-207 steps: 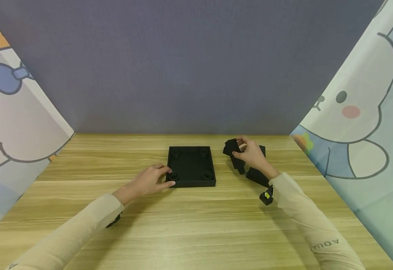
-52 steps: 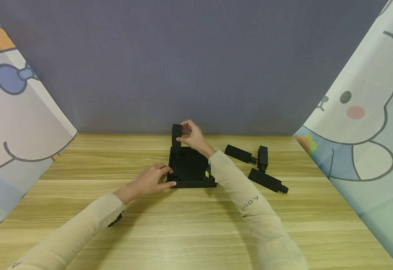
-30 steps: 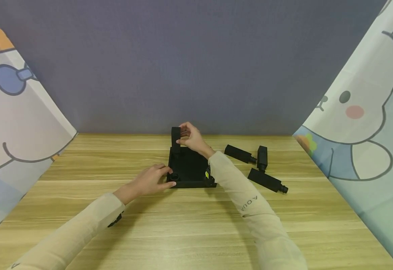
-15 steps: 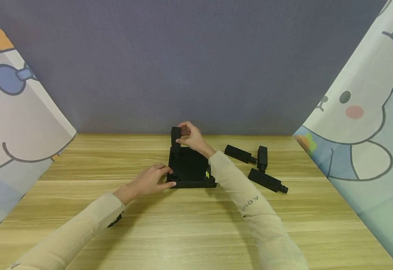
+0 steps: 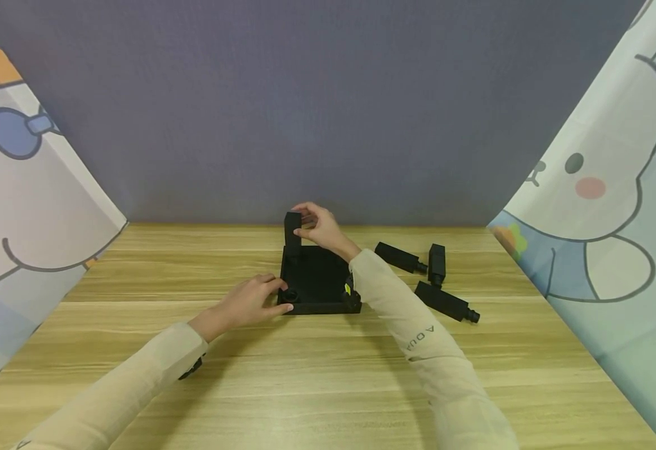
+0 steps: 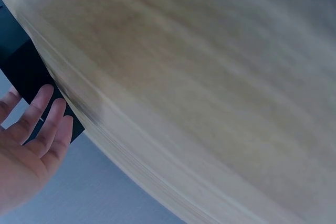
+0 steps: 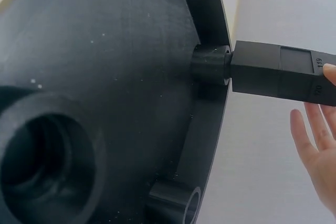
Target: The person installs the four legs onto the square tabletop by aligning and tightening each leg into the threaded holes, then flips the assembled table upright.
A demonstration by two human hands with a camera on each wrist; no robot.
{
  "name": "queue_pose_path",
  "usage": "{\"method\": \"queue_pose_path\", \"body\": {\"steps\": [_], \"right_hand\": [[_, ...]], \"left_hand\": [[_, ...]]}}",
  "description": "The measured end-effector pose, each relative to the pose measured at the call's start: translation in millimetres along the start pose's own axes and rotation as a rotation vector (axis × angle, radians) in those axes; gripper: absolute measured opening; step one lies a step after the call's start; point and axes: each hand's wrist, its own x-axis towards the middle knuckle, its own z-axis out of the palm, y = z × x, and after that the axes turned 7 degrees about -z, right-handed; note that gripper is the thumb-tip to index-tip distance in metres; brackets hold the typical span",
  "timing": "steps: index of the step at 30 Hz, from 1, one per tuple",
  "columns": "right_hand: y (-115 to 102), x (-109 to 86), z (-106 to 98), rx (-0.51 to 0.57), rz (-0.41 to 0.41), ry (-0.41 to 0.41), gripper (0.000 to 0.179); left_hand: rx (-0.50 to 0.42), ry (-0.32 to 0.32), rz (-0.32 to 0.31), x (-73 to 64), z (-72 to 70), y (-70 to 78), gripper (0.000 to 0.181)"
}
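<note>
A black square tabletop (image 5: 319, 278) with a raised rim and round corner sockets lies underside up on the table. My right hand (image 5: 322, 228) pinches a black square table leg (image 5: 292, 232) between thumb and fingers. The leg stands nearly upright at the far left corner. In the right wrist view, the narrow end of the leg (image 7: 262, 69) meets the corner socket (image 7: 210, 64); how deep it sits cannot be told. My left hand (image 5: 249, 300) rests at the tabletop's near left corner, thumb by the front wall. In the left wrist view, relaxed fingers (image 6: 39, 111) touch the black panel.
Three more black table legs lie to the right of the tabletop: one at the back (image 5: 399, 257), one beside it (image 5: 437, 265) and one nearer (image 5: 446, 302). A grey panel (image 5: 305, 112) stands behind the table, with printed cloths at both sides.
The right hand has carried a leg from the group at right to the tabletop's far left corner. Lately the leg sank a little, and the right fingers shifted slightly. The left hand stayed put.
</note>
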Motion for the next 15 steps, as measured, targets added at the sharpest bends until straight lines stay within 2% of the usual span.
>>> {"method": "queue_pose_path", "body": {"steps": [9,15], "right_hand": [[-0.2,-4.2,2.8,-0.08,0.002,0.058,0.043],[0.7,-3.8,3.8,-0.098,-0.012,0.06,0.044]], "left_hand": [[0.005,0.012,0.009,-0.1,1.4,-0.7,0.046],[0.009,0.015,0.01,-0.1,1.7,-0.7,0.046]]}}
